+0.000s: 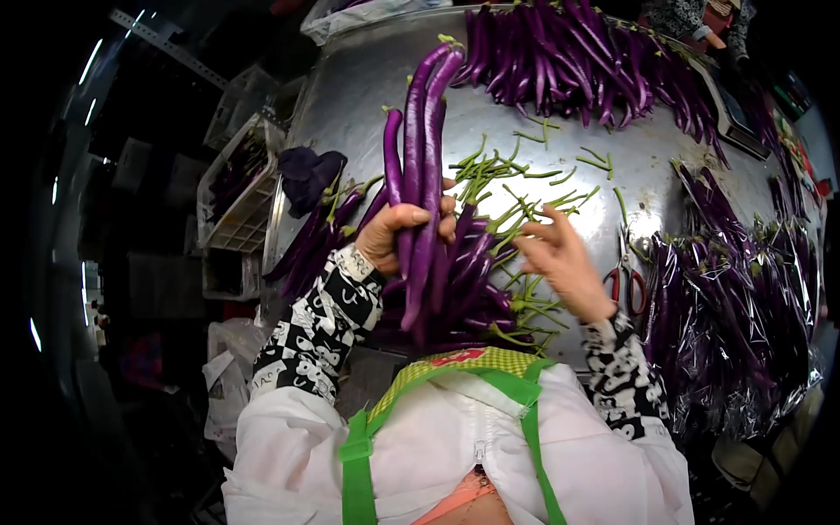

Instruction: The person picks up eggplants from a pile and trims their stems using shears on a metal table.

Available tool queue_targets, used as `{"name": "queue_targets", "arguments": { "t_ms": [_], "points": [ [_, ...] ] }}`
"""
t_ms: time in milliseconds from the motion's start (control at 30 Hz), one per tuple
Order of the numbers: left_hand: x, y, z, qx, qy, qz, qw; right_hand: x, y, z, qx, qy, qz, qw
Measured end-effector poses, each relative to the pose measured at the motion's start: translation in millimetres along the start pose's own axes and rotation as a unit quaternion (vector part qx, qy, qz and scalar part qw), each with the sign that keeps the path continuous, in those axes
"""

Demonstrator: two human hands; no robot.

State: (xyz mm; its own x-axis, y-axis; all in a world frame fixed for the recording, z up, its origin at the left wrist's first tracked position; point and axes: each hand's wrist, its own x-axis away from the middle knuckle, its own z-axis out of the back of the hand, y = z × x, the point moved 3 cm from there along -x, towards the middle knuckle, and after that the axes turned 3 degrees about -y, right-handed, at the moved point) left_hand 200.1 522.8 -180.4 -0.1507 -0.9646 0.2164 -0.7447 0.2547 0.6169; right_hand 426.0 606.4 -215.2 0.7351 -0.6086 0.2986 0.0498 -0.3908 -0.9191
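Several long purple eggplants (431, 149) stand upright in my left hand (395, 236), whose fingers wrap round their lower part. Their green stem ends point away from me. My right hand (560, 267) hovers over the metal table to the right, fingers apart and slightly blurred, holding nothing I can see. Beneath and between the hands lies a pile of loose eggplants (477, 271) with green stems. Cut green stems (499, 166) are scattered just beyond my right hand. Scissors (625, 276) with red and black handles lie to the right of it.
A large heap of eggplants (560, 52) covers the far side of the metal table (367, 70). Eggplants in clear plastic bags (726, 306) fill the right side. At left are a dark cloth bundle (311, 179) and a white crate (241, 219). Another person's hand (716, 40) shows far right.
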Motion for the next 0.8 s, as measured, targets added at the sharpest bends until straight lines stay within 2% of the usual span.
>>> {"name": "queue_targets", "arguments": {
  "t_ms": [67,100,133,167,200,267,300,333,400,433,500,533,600,667,733,800],
  "points": [
    [-10.2,-9.4,2.0,-0.056,0.036,0.0,0.998,-19.3,-11.4,-36.4,-0.045,-0.035,-0.031,0.998],
    [-17.3,-14.4,-9.3,-0.069,0.033,-0.016,0.997,-29.0,-10.2,-52.2,-0.046,-0.053,0.025,0.997],
    [-22.0,-19.1,-8.0,-0.104,0.049,0.009,0.993,-33.4,-16.3,-65.8,-0.059,-0.076,0.084,0.992],
    [-25.2,-23.8,0.9,-0.12,0.047,0.01,0.992,-41.8,-13.9,-71.3,0.02,-0.041,0.161,0.986],
    [-27.2,-26.6,8.8,-0.134,0.045,0.011,0.99,-45.3,-14.7,-73.0,0.014,-0.01,0.218,0.976],
    [-30.9,-15.3,-7.0,-0.198,0.045,0.029,0.979,-56.7,-7.4,-70.0,-0.026,-0.031,0.205,0.978],
    [-36.8,-10.3,-7.8,-0.274,0.032,0.028,0.961,-60.1,-7.1,-65.8,-0.005,-0.029,0.212,0.977],
    [-39.5,-6.1,-10.9,-0.283,0.042,0.038,0.957,-60.1,-6.2,-61.4,-0.053,-0.033,0.204,0.977],
    [-51.0,0.0,-13.9,-0.315,0.041,0.059,0.946,-62.1,-12.1,-48.9,-0.012,-0.011,0.211,0.977],
    [-58.1,3.4,-15.5,-0.315,0.042,0.039,0.947,-65.0,-17.2,-45.4,-0.007,-0.009,0.21,0.978],
    [-72.0,10.6,-22.8,-0.311,0.033,-0.008,0.95,-76.8,-34.0,-30.3,0.003,0.064,0.187,0.98],
    [-76.2,13.9,-28.7,-0.32,0.019,-0.041,0.946,-89.7,-39.9,-19.0,-0.028,0.038,0.188,0.981],
    [-73.3,19.2,-24.6,-0.333,0.043,-0.046,0.941,-108.9,-64.9,10.9,-0.011,0.038,0.184,0.982],
    [-60.9,17.7,5.7,-0.326,0.056,-0.044,0.943,-142.6,-80.9,56.2,0.076,0.065,0.194,0.976],
    [-40.0,16.9,30.6,-0.362,0.12,-0.016,0.924,-166.7,-113.2,88.4,0.069,0.084,0.237,0.965],
    [-15.4,7.6,57.8,-0.385,0.17,0.004,0.907,-202.2,-135.8,134.1,0.068,0.059,0.233,0.968]
  ]
}}
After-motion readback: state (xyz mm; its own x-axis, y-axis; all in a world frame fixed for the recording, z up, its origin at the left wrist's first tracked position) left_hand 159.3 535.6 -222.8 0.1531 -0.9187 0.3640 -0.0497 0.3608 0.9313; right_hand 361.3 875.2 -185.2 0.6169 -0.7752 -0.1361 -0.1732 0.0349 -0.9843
